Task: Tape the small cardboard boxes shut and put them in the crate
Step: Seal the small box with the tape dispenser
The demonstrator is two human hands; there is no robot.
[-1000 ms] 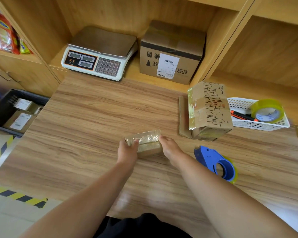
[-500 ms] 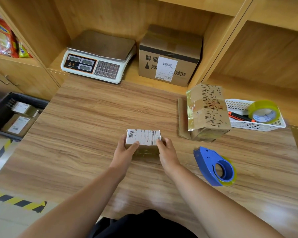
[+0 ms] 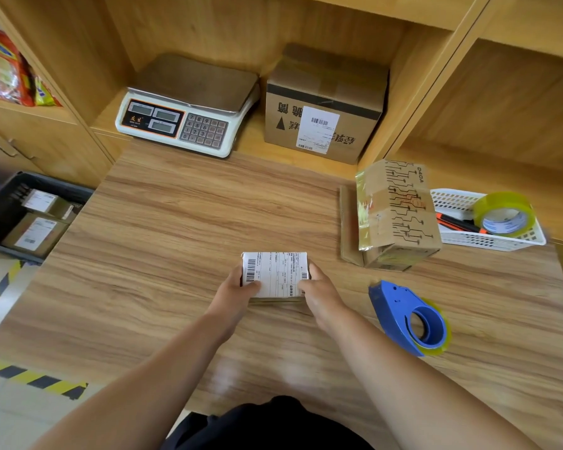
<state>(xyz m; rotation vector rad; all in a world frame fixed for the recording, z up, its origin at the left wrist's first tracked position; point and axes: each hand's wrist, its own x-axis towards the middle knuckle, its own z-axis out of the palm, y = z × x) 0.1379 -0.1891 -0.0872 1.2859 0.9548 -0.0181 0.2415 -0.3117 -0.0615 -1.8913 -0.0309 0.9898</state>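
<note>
The small cardboard box (image 3: 275, 274) is at the middle of the bench (image 3: 176, 238), label face up, with the left grip (image 3: 238, 289) closed on its left end and the right grip (image 3: 319, 292) closed on its right end. The blue tape dispenser (image 3: 403, 316) lies on the bench, right of the right grip and apart from it. The dark crate (image 3: 0, 203) stands below the bench's left edge and holds two labelled boxes.

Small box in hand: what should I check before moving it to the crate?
1. Grip: left hand and right hand both hold box: ok.
2. Facing: label up: ok.
3. Seal: cannot tell, flaps not in view.
4. Target: crate open-topped, on left: ok.
5. Clearance: dispenser lies apart from right hand: ok.
</note>
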